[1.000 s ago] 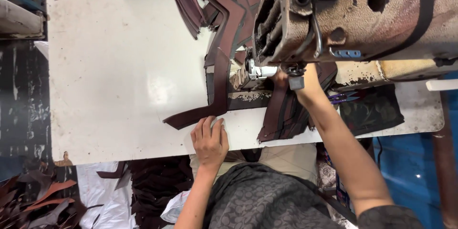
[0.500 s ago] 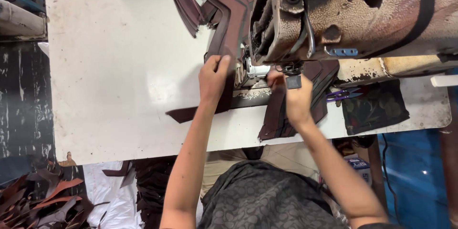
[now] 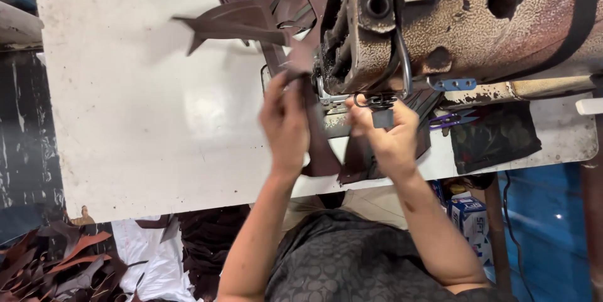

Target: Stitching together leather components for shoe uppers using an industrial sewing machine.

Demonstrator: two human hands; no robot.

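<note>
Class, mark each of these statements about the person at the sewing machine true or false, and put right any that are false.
1. The left hand holds a dark brown strip near the sewing machine. True.
2. The right hand rests flat on the white table, far from the machine. False: it is raised just under the machine's head.
3. Purple-handled scissors lie on the table to the right of the hands. True.
4. The table is green. False: it is white.
5. Brown offcuts lie on the floor at lower left. True.
</note>
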